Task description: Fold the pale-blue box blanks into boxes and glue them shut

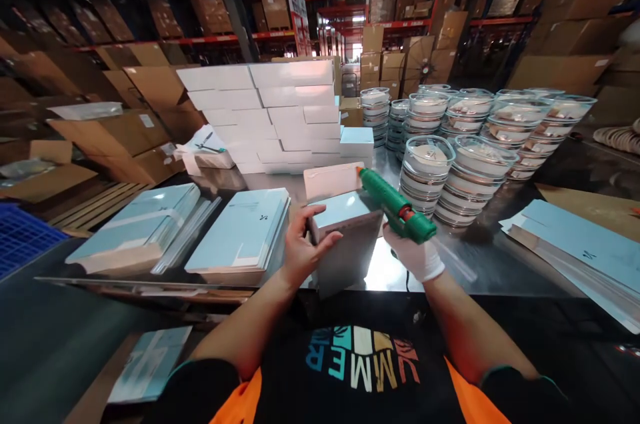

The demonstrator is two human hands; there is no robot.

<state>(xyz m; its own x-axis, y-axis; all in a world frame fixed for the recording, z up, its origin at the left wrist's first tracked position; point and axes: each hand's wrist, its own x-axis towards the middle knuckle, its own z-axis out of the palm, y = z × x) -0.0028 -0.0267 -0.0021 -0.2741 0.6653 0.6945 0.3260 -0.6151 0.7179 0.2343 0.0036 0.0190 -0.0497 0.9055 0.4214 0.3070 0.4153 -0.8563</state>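
Note:
My bare left hand (304, 245) grips the left side of a small light-blue and white box (345, 257), thumb on the near face and fingers round the far edge. The box stands tilted on the table, and its end flap (334, 181) is folded up at the back. In my right hand (414, 256), which wears a white glove, is a green glue gun (393, 201). Its orange nozzle is at the right end of the raised flap; whether it touches cannot be seen. The fingers on the gun's handle are partly hidden.
White boxes (270, 117) form a stacked wall behind. Stacks of round clear containers (455, 171) stand to the right. Flat blue sheets (240, 227) lie in piles on the metal table (465, 261), with another pile (585, 251) at far right. A blue crate (25, 237) is at left.

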